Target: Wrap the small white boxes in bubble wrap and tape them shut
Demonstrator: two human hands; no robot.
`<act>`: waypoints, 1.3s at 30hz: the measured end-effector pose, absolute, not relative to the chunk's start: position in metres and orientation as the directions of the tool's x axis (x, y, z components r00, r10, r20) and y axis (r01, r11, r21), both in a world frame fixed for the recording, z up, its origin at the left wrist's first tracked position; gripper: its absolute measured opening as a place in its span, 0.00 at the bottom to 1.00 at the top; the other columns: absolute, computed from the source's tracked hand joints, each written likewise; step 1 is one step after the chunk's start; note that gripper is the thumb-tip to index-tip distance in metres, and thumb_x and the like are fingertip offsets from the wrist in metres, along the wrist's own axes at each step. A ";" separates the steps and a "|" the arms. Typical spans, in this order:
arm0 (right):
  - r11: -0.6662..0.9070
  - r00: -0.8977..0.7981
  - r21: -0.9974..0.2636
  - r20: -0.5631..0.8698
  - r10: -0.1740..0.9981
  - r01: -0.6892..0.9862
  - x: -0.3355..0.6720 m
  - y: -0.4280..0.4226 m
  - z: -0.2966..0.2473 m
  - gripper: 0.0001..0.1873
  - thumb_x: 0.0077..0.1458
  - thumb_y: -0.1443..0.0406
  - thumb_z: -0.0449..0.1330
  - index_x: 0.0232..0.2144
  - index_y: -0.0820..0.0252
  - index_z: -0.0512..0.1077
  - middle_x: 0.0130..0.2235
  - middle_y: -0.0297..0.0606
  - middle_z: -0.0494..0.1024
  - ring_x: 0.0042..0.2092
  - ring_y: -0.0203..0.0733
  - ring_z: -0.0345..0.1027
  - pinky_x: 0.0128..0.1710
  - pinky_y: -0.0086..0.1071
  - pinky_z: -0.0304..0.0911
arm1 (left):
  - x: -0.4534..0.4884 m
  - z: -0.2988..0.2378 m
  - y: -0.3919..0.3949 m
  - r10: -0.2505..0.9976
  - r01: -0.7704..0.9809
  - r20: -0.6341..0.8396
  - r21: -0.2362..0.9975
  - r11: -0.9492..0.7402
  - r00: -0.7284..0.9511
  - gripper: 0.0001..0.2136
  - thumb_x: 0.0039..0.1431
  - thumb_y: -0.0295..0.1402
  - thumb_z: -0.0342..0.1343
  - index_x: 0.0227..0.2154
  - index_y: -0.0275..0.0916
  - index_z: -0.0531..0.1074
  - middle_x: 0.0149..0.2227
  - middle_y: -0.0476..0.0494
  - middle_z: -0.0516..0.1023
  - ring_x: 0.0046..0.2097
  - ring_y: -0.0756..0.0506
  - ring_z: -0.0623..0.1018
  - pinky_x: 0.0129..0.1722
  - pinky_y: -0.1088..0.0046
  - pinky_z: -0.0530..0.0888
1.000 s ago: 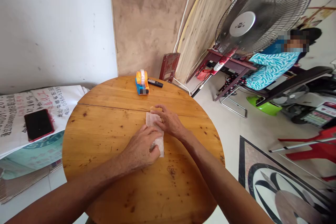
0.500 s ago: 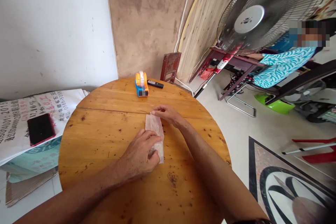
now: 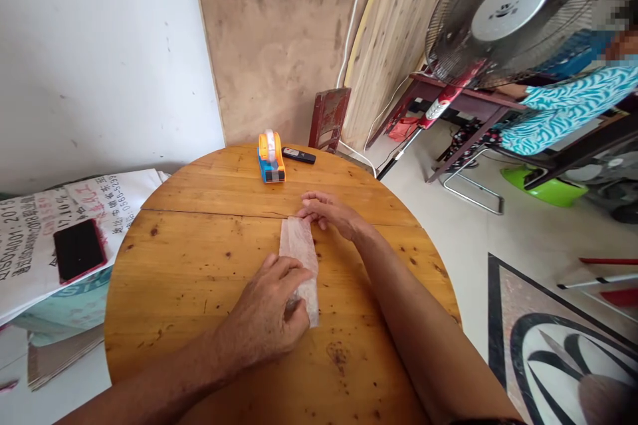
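Observation:
A thin whitish folded strip (image 3: 298,239), wrinkled and partly see-through, lies lengthwise on the round wooden table (image 3: 199,246). My left hand (image 3: 272,299) presses on its near half with curled fingers, thumb and forefinger close together over it. At the strip's far right corner, my right hand (image 3: 329,212) has its thumb and fingertips closed on the edge. The left hand hides part of the strip's near left side. Beyond both hands stands an orange and blue tape dispenser (image 3: 270,158) with a roll of clear tape.
A black remote-like device (image 3: 299,155) lies beside the dispenser. To the left, a phone (image 3: 80,250) rests on printed white sacking (image 3: 132,189). A chair back (image 3: 329,118) stands behind the table. A standing fan (image 3: 511,6) and a seated person (image 3: 573,106) are at the right.
The view has shifted slightly. My right hand's fingers have moved from the strip's far edge to its far right corner. My left hand stays on the strip.

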State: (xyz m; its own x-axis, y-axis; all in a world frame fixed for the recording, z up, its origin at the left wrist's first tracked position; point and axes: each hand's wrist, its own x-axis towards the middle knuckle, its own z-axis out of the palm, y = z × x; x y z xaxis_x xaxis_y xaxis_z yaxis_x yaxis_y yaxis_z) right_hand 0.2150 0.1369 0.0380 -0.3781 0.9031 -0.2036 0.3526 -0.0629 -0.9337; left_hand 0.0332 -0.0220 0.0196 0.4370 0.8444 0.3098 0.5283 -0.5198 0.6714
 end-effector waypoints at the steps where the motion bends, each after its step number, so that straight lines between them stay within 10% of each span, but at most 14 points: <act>1: -0.063 -0.400 -0.925 -0.222 0.889 0.374 0.216 0.136 0.039 0.25 0.47 0.54 0.64 0.45 0.60 0.66 0.35 0.39 0.79 0.31 0.37 0.69 0.21 0.25 0.52 | 0.033 0.020 -0.022 0.844 0.526 0.305 0.674 -0.518 0.440 0.19 0.52 0.24 0.50 0.48 0.35 0.72 0.48 0.37 0.73 0.48 0.39 0.72 0.55 0.53 0.68; 15: 0.153 -0.574 -0.908 -0.110 0.812 0.390 0.235 0.132 0.044 0.29 0.44 0.69 0.62 0.52 0.59 0.66 0.49 0.41 0.74 0.50 0.42 0.68 0.53 0.40 0.62 | 0.034 0.018 -0.023 0.836 0.520 0.330 0.666 -0.535 0.438 0.20 0.51 0.23 0.50 0.48 0.36 0.71 0.48 0.38 0.74 0.47 0.39 0.71 0.53 0.54 0.70; 26: 0.231 -0.447 -0.824 -0.031 0.894 0.518 0.203 0.129 0.023 0.08 0.46 0.62 0.61 0.25 0.60 0.67 0.24 0.27 0.65 0.28 0.32 0.56 0.28 0.28 0.52 | 0.034 0.020 -0.023 0.832 0.527 0.331 0.655 -0.542 0.444 0.20 0.52 0.22 0.50 0.48 0.35 0.71 0.48 0.37 0.73 0.47 0.39 0.70 0.49 0.57 0.71; 39: 0.130 -0.423 -0.952 0.000 0.906 0.277 0.200 0.124 0.030 0.15 0.44 0.55 0.64 0.24 0.59 0.65 0.25 0.29 0.66 0.28 0.33 0.58 0.29 0.28 0.54 | 0.033 0.023 -0.024 0.834 0.555 0.329 0.629 -0.544 0.444 0.19 0.52 0.23 0.50 0.48 0.36 0.71 0.48 0.39 0.74 0.46 0.39 0.69 0.47 0.57 0.71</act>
State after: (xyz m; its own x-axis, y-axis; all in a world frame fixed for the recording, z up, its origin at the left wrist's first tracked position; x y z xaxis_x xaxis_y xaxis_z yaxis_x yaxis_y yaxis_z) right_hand 0.2003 0.1235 0.0298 -0.4233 0.9060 0.0003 0.2767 0.1296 -0.9522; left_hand 0.0334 -0.0242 0.0225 0.4441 0.8336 0.3286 0.5554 -0.5439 0.6291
